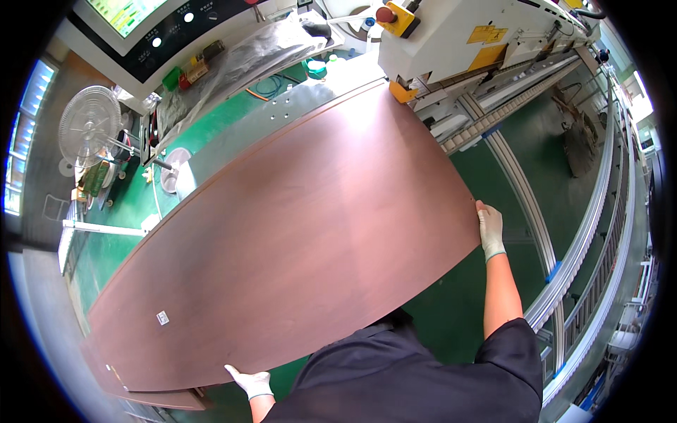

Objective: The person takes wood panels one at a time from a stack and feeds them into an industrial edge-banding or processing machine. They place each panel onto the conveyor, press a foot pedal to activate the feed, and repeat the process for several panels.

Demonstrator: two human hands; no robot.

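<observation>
Gloved left hand grips the near edge of the brown panel, which lies flat on the green surface, far end at the machine. Right hand clasps its right corner. Looks stiff, heavy, probably slick; hold by the edges.

Far ahead of the fingers stands a white machine with a red button on a yellow box and yellow labels. A long roller conveyor rail curves down past the right fingers. Well off beyond the left fingers, a round fan stands on the green floor, near a control panel with a lit screen and crumpled clear plastic sheeting.
</observation>
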